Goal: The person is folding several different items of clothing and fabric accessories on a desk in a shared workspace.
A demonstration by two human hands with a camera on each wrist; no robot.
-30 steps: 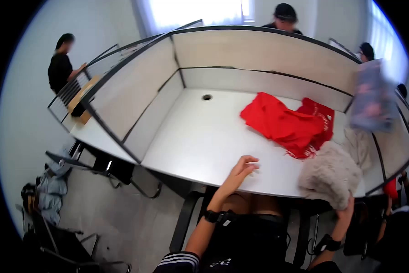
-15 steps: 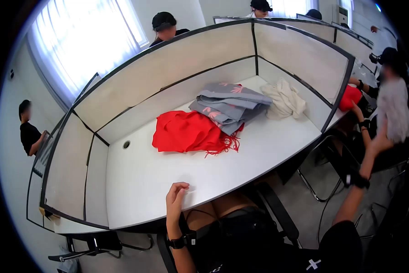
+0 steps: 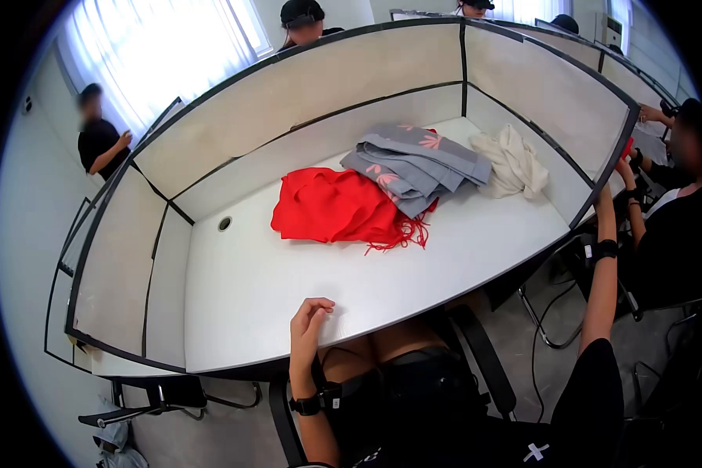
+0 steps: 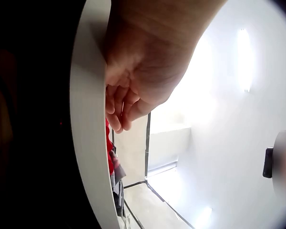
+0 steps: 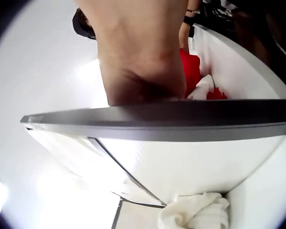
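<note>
While left fingers (image 3: pixel 317 303) curl, red scarf (image 3: pixel 331 207) apart, beyond

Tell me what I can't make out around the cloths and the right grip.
- Right grip: fingertips hidden behind the divider in the right wrist view; whether it holds anything can't be told.
- Red cloth: partly covered by the grey cloth in the head view.
- Cream cloth: cut off by the bottom edge of the right wrist view.
</note>
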